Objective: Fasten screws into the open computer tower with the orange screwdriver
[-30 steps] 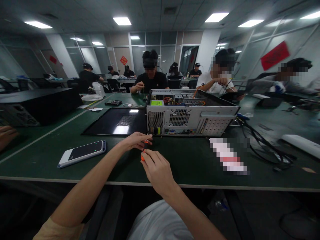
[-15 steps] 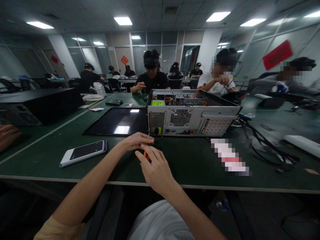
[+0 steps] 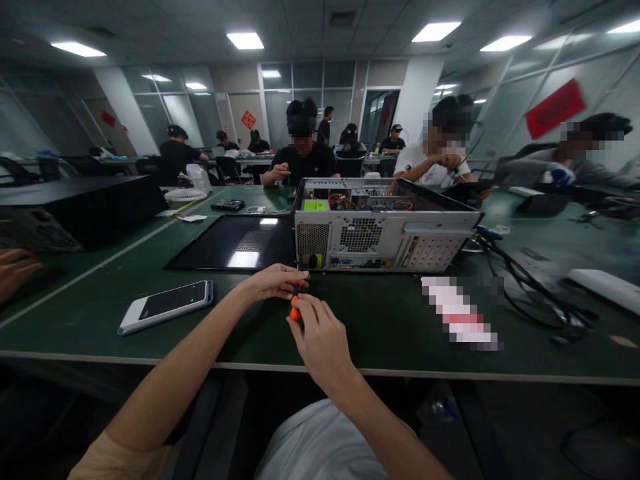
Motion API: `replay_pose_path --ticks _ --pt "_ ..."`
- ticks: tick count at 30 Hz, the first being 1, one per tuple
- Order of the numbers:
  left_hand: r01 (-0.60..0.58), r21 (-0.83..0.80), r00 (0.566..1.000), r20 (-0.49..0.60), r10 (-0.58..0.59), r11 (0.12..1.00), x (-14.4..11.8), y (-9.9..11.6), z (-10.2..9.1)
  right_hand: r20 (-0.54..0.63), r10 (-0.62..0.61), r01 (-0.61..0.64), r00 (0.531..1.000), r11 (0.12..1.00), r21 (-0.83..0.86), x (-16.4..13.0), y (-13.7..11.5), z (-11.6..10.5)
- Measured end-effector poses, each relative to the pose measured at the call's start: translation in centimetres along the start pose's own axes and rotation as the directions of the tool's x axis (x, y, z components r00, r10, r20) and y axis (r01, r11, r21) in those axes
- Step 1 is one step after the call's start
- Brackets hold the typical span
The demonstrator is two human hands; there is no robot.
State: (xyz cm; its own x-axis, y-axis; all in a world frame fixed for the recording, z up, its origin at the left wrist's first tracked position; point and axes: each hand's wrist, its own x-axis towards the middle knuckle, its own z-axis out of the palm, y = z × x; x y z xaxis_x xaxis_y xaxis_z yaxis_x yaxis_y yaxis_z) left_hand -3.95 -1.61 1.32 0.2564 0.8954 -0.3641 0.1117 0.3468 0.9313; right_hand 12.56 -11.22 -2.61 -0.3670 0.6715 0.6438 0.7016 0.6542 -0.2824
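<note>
An orange-and-black screwdriver (image 3: 295,309) points away from me at the lower left corner of the open computer case (image 3: 380,233). My right hand (image 3: 324,340) grips the end of its handle between thumb and fingers. Closed round the front part of the tool is my left hand (image 3: 275,281), its fingertips near the case's bottom edge. The tip and whatever it touches are too small to make out. The case lies on its side, its rear panel with ports and fan grille facing me. Its black side panel (image 3: 235,241) lies flat to the left.
A white-and-black phone-like device (image 3: 167,307) lies left of my forearm. Black cables (image 3: 525,287) spread at the right. Another black case (image 3: 75,207) stands at far left, near a co-worker's hand (image 3: 17,270). Several people work across the green table (image 3: 380,333).
My right hand has shifted slightly right and down on the handle, showing more of its orange end. My left hand stays nearly in place. A standing person has appeared in the background.
</note>
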Motion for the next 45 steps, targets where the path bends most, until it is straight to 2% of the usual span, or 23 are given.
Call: replay_pose_path --ticks 6,13,15,19,22,25,30,36,39,45 --pt "-0.014 0.015 0.999 -0.042 0.015 1.0 0.5 -0.4 -0.4 -0.074 -0.177 0.18 0.981 0.983 0.026 -0.1 0.5 0.5" --pt "-0.041 -0.069 0.997 -0.07 0.036 0.997 0.8 -0.7 -0.4 0.082 -0.27 0.264 0.959 0.961 0.079 0.4 0.3 -0.1" --pt "-0.035 -0.109 0.996 -0.081 0.026 0.993 0.9 -0.7 -0.3 0.067 -0.23 0.227 0.971 0.972 0.056 0.4 0.1 -0.4" --pt "-0.024 -0.141 0.997 -0.076 0.013 0.99 0.9 -0.7 -0.2 -0.002 -0.034 0.034 0.999 0.999 0.026 0.1 -0.3 -0.6" --pt "-0.026 -0.145 0.998 -0.061 0.018 0.989 1.0 -0.7 -0.2 0.073 0.058 -0.058 0.996 0.998 -0.013 0.0 -0.3 -0.4" --pt "-0.038 -0.14 0.998 -0.047 0.031 0.989 1.0 -0.7 -0.2 0.122 0.049 -0.045 0.991 0.998 -0.032 0.0 -0.2 -0.2" --pt "-0.01 -0.038 0.994 -0.105 0.006 0.999 0.7 -0.4 -0.3 0.068 -0.017 0.02 0.998 0.999 -0.043 -0.1 -0.1 -0.2" --pt "-0.035 -0.029 0.985 -0.168 0.03 0.999 0.9 -0.6 -0.6 0.151 -0.069 0.079 0.986 0.995 -0.063 0.1 -0.3 -0.6" --pt "-0.053 -0.077 0.986 -0.162 0.04 0.996 1.2 -0.8 -0.7 0.132 -0.044 0.05 0.99 0.998 -0.048 0.2 -0.4 -0.7" --pt "-0.049 -0.126 0.992 -0.123 0.033 0.991 1.3 -0.8 -0.5 0.088 0.112 -0.107 0.99 0.993 -0.057 0.2 -0.5 -0.3"
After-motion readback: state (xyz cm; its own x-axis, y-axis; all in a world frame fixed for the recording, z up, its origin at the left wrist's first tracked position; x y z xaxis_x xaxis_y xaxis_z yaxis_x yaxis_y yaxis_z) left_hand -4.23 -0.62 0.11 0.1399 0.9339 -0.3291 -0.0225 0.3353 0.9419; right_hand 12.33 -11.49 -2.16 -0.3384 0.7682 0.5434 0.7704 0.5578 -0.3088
